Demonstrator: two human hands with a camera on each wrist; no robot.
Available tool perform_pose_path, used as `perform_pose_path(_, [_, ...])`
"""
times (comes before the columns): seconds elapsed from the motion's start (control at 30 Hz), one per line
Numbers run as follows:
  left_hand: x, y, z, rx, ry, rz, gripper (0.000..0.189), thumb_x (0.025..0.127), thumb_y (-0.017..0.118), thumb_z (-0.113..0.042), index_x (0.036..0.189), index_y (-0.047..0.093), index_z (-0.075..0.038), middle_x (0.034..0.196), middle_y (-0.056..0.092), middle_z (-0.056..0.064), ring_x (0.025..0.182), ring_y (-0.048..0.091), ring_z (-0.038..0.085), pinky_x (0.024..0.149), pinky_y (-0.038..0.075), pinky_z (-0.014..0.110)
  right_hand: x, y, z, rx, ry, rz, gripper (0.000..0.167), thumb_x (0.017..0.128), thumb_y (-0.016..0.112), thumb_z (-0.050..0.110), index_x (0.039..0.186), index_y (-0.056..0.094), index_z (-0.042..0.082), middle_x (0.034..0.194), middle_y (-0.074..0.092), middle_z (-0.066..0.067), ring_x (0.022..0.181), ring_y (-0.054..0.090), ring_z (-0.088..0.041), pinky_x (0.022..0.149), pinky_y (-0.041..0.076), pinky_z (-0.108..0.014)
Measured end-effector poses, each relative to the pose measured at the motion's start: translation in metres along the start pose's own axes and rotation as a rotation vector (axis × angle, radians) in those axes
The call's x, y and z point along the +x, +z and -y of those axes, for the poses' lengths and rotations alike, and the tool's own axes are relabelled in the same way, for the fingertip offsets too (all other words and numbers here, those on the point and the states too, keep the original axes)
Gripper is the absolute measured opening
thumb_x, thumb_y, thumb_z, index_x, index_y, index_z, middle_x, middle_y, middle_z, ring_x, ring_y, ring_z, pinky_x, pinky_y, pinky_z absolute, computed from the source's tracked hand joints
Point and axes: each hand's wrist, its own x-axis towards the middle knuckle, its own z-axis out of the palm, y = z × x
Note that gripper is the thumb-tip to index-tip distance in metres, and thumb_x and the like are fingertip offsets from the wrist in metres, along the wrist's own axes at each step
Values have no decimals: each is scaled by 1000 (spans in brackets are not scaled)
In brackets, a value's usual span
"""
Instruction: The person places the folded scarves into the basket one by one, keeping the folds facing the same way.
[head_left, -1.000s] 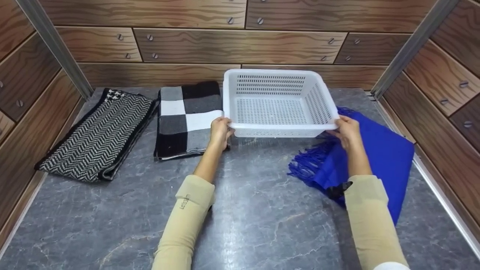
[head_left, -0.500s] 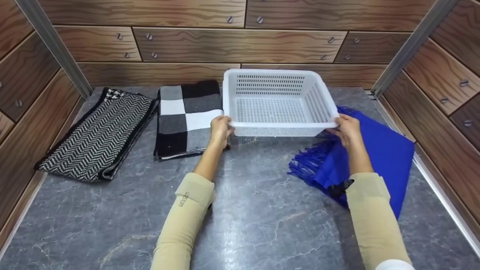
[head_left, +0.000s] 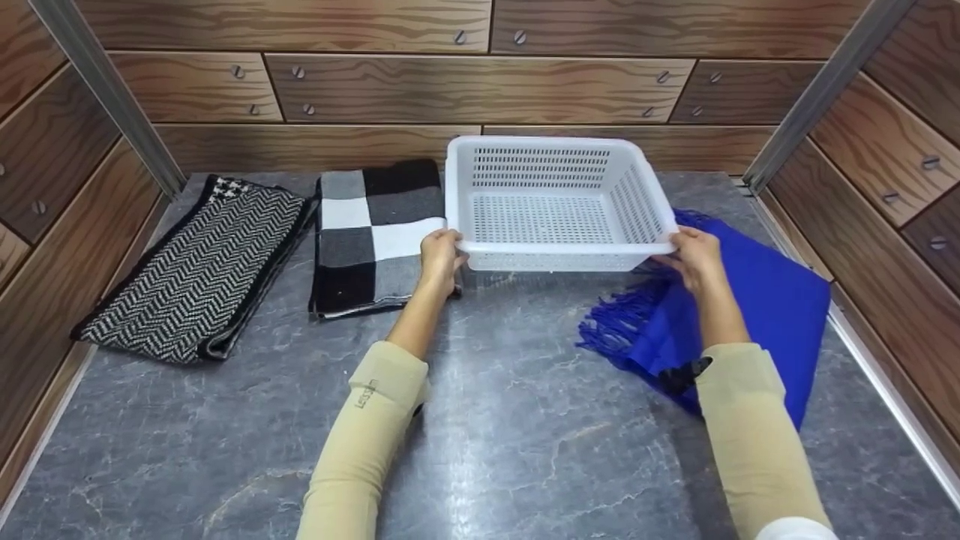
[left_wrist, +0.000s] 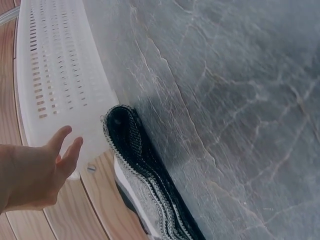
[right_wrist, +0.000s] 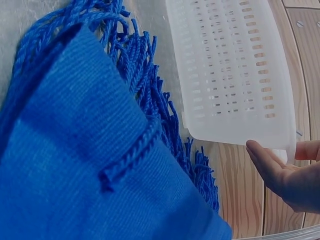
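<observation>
A white plastic basket [head_left: 555, 261] with slotted walls stands at the back of the grey marbled table, nothing inside it. My left hand [head_left: 439, 262] grips its near left corner by the rim, beside a folded checked scarf [head_left: 382, 240]. At the near right corner my right hand [head_left: 697, 259] holds the rim, thumb on top and fingers under it. A folded blue scarf [head_left: 757, 300] with fringe lies below my right wrist. In the right wrist view the blue scarf [right_wrist: 90, 150] fills the left side, close to the basket wall [right_wrist: 225, 65].
On the far left lies a folded herringbone scarf [head_left: 195, 277] in black and white. Wood-patterned panels [head_left: 480, 90] wall the table at the back and both sides. Metal posts [head_left: 810, 105] rise at the back corners.
Hardly anything differs. Both hands stay on the basket's corners, and the basket and scarves keep their places; the whole view shifts very slightly.
</observation>
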Motion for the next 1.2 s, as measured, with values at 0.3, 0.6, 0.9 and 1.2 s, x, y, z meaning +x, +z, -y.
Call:
perform_pose_path(0.3, [-121, 18, -88, 50, -37, 6, 31, 89, 41, 3, 116, 45, 18, 124, 46, 28, 117, 46, 34, 92, 42, 39, -1, 0, 2, 7, 6, 6, 49, 92, 33, -3, 139, 20, -12, 106, 48, -14, 91, 54, -16, 82, 49, -30])
perform_pose_path(0.6, [-124, 17, -87, 69, -24, 23, 31, 90, 41, 1, 117, 46, 16, 125, 44, 29, 115, 47, 34, 92, 42, 38, 0, 0, 1, 0, 1, 11, 47, 93, 33, -3, 137, 22, -14, 99, 50, -10, 87, 56, -14, 80, 50, -29])
perform_pose_path(0.9, [-124, 18, -84, 101, 2, 15, 30, 92, 41, 0, 116, 47, 16, 122, 47, 27, 114, 48, 33, 91, 43, 37, 0, -1, 0, 11, 31, -4, 48, 94, 33, 1, 139, 21, -10, 109, 44, -13, 93, 52, -16, 84, 47, -29])
perform_pose_path(1.2, [-127, 17, -82, 182, 49, -5, 30, 92, 44, -3, 117, 50, 14, 120, 50, 26, 111, 51, 31, 89, 45, 37, -2, -5, 4, -11, 41, 27, 44, 94, 36, 2, 135, 27, -10, 103, 49, -9, 87, 55, -12, 86, 46, -29])
